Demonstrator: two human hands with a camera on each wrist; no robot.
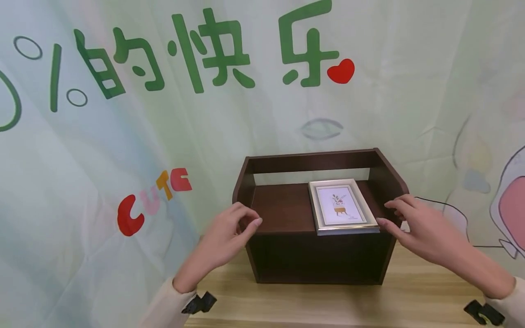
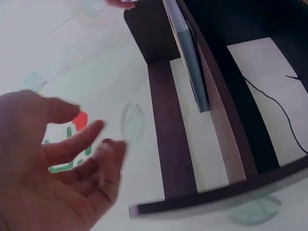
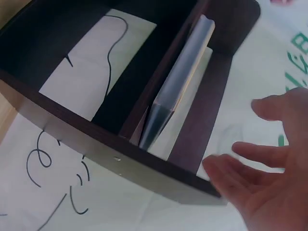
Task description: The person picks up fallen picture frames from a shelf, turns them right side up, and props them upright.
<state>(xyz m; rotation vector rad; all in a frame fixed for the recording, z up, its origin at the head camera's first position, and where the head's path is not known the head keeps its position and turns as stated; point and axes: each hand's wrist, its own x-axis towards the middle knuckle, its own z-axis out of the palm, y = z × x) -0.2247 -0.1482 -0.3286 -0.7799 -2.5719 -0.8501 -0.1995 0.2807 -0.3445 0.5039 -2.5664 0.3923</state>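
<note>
A picture frame [image 1: 338, 205] with a pale gold border and a print of a potted plant lies on the upper board of a dark brown two-tier shelf [image 1: 283, 207]. It sits right of the middle, its near edge at the board's front. My left hand [image 1: 227, 234], loosely bent and holding nothing, hovers by the shelf's left front side. On the other side, my right hand [image 1: 426, 230] is near the frame's right front corner and the shelf's right side panel [image 3: 110, 149], fingers spread and holding nothing. Whether its fingertips touch the panel, I cannot tell.
The shelf stands on a light wood table [image 1: 311, 303]. Behind it hangs a pale green cloth [image 1: 410, 91] with green lettering and a red heart. Below the upper board is an open lower compartment [image 1: 316, 259]. Both wrists wear black straps [image 1: 199, 303].
</note>
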